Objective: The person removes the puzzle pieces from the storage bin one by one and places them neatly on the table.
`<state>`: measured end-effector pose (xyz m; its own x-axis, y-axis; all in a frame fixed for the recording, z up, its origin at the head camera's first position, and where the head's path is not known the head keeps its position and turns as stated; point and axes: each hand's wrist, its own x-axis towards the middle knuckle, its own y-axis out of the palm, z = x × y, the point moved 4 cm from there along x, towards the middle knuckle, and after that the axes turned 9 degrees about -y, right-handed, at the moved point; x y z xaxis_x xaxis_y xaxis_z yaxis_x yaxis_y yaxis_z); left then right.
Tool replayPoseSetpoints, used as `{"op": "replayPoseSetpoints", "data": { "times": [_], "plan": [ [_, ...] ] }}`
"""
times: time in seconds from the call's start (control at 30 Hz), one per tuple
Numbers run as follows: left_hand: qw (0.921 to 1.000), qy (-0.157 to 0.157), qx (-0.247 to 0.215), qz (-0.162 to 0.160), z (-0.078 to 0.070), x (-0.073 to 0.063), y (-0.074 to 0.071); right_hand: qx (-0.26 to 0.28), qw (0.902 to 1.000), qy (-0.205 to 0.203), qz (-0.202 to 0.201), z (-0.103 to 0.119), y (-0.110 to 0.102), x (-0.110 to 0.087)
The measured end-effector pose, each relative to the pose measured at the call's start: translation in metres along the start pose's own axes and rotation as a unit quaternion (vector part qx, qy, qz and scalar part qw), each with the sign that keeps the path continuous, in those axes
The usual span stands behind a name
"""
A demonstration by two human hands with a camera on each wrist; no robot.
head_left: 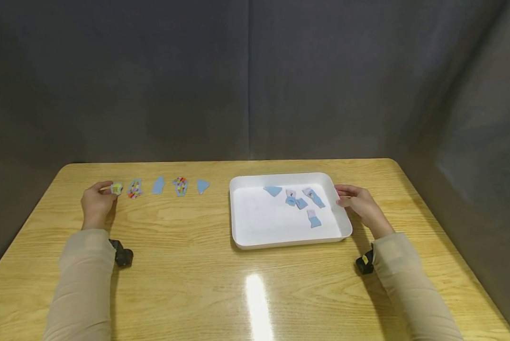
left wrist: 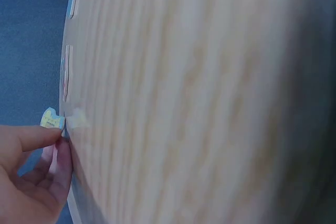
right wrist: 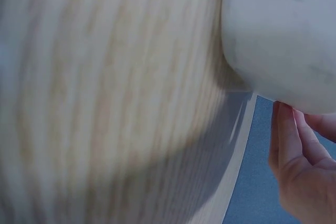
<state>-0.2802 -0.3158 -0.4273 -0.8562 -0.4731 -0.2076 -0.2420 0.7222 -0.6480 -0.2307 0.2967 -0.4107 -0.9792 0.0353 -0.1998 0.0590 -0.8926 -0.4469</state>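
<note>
At the far left of the table, my left hand (head_left: 97,203) pinches a small yellow puzzle piece (head_left: 116,189) between thumb and fingertips. The left wrist view shows this piece (left wrist: 51,119) tilted up at the fingertips, close over the tabletop. My right hand (head_left: 361,206) grips the right side of a white tray (head_left: 259,222), fingers at its outer wall and thumb at the rim. In the right wrist view, the fingers (right wrist: 290,129) reach the tray's wall (right wrist: 278,51) from beyond. Inside the tray lie several pale blue pieces, one being a blue triangular piece (head_left: 273,190).
Right of my left hand, a row of pieces lies on the wooden table (head_left: 174,274): a multicoloured piece (head_left: 134,188), a blue piece (head_left: 158,185), another multicoloured piece (head_left: 180,186) and a small blue piece (head_left: 202,185). Dark curtains (head_left: 152,85) surround the table.
</note>
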Motion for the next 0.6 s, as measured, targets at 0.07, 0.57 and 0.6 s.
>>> {"op": "replayPoseSetpoints", "data": {
  "times": [0.07, 0.57, 0.6],
  "plan": [
    [0.9998, 0.01, 0.016, -0.011, 0.0, 0.0, -0.0005, -0.002, 1.0, 0.0, -0.001, -0.0001, 0.0006, -0.0002],
    [1.0, 0.006, 0.0, 0.007, -0.0009, -0.0072, -0.0019, -0.012, 0.9998, -0.001, -0.013, -0.0027, -0.0005, 0.0002],
    [1.0, 0.007, -0.004, 0.005, -0.0023, -0.0077, -0.0018, -0.011, 0.9998, -0.001, -0.015, -0.0024, -0.0002, 0.0001]
  ]
}}
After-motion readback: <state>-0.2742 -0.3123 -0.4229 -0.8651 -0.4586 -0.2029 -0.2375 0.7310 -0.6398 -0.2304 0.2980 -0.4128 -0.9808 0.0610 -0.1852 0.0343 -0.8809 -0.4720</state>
